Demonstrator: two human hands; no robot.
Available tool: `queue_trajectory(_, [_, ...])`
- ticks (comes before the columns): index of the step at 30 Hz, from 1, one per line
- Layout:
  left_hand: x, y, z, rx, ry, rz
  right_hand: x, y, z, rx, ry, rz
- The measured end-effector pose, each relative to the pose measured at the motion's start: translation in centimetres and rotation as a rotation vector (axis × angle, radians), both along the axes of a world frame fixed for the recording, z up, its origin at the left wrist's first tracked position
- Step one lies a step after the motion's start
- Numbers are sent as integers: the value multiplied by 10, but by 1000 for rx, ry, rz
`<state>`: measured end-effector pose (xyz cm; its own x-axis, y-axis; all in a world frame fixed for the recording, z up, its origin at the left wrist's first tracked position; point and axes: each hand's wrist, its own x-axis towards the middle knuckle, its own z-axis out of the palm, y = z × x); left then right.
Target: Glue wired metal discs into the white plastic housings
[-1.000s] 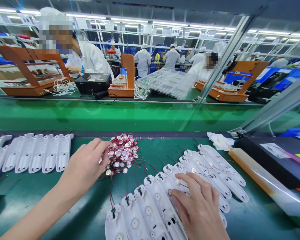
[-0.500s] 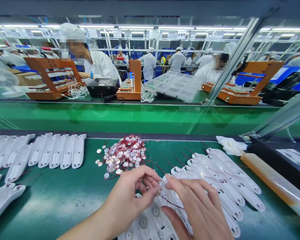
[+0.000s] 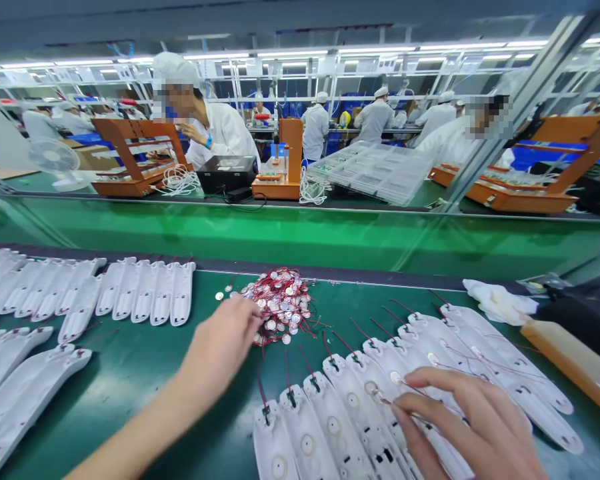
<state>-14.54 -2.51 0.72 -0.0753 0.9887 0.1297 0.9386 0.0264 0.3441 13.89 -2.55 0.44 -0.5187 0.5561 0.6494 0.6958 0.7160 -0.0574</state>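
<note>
At the centre of the frame, the left hand (image 3: 230, 330) reaches to the left edge of a pile of silvery piezo-like discs with red wires (image 3: 285, 305), its forearm slanting up from the bottom left edge, back of the hand upward and fingers curled downward; the fingertips are partly hidden, so I cannot tell whether they grasp a disc. At lower right, the right hand (image 3: 473, 417) comes in from the bottom edge, knuckles raised and fingers bent toward the left, thumb and index finger brought together in a pinch on a thin wire lead (image 3: 387, 402). Just left of that pinch, a round disc (image 3: 371, 387) sits in one of the white plastic shells (image 3: 300, 417) lined up diagonally from bottom centre toward the right. Several shells nearer the bottom centre also have a disc inside, and red wires stick out from their upper ends. More white shells (image 3: 145, 293) lie at left on the green worktop (image 3: 140, 357). A crumpled white cloth (image 3: 500, 301) rests at right, beyond the row.
</note>
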Motion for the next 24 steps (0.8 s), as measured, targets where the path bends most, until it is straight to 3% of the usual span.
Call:
queue_trajectory(2, [-26, 10, -9, -24, 35, 85, 8, 2, -2, -4, -2, -63])
queue_trajectory(4, [-42, 15, -20, -24, -31, 68, 8, 0, -7, -28, -10, -93])
queue_trajectory(8, [-51, 15, -29, 51, -113, 20, -7, -8, -17, -146, -4, -169])
queue_trajectory(16, [-51, 9, -6, 203, -64, 7, -24, -12, -25, -331, 154, -180])
queue_trajectory(24, [-42, 2, 17, 322, -143, 7, -30, -10, -28, -203, 159, -172])
